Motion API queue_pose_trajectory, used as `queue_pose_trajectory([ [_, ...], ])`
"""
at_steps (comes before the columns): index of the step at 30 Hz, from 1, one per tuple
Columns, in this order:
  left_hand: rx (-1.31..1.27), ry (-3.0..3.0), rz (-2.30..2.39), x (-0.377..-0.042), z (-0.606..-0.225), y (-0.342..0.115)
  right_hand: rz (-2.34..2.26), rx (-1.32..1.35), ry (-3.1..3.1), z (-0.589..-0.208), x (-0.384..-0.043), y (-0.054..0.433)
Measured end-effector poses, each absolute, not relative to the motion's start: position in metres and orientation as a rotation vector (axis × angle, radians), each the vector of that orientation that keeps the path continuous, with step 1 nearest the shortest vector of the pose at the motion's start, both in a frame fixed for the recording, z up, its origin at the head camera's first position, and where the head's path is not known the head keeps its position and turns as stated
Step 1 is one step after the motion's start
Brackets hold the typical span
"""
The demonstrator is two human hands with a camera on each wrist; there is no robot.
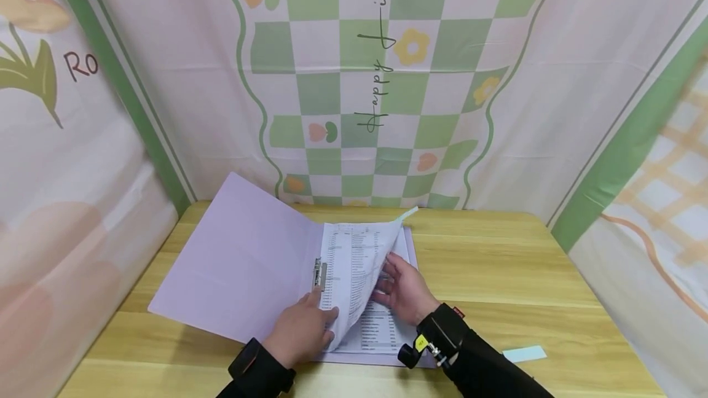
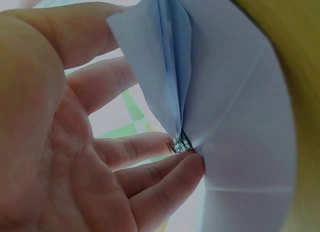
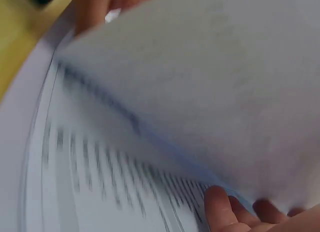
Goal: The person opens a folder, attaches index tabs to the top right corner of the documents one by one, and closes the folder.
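Note:
A lilac file folder (image 1: 238, 257) lies open on the table, with a metal clip (image 1: 319, 275) at its spine holding a stack of printed sheets. The top sheet (image 1: 351, 269) curls up from its right side, a pale strip (image 1: 408, 214) sticking out at its top corner. My left hand (image 1: 301, 331) rests at the sheets' lower left, index finger stretched toward the clip. In the left wrist view, its fingertips meet the clip (image 2: 181, 143). My right hand (image 1: 407, 290) supports the raised sheet from beneath with extended fingers; the printed page below (image 3: 100, 177) is exposed.
A pale blue paper strip (image 1: 524, 354) lies on the wooden table (image 1: 487, 269), right of the folder and beside my right sleeve. Patterned curtains (image 1: 409, 85) stand behind the table and at both sides.

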State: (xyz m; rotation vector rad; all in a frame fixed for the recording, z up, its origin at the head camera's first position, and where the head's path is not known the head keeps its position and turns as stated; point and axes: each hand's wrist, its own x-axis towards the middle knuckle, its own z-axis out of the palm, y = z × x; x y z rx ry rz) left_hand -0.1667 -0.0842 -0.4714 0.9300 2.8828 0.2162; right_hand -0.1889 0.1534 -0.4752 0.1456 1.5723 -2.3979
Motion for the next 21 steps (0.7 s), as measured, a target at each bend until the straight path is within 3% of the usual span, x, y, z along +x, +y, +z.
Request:
queue_pose_trajectory([
  [13,0.933,2.889,0.267,-0.166,-0.472,-0.086,-1.876,-0.345,2.170,-0.470,-0.184,0.134],
  [21,0.970,2.924,0.706,-0.165,-0.480,-0.098,-1.407,-0.468,2.516,-0.477,-0.182,0.124],
])
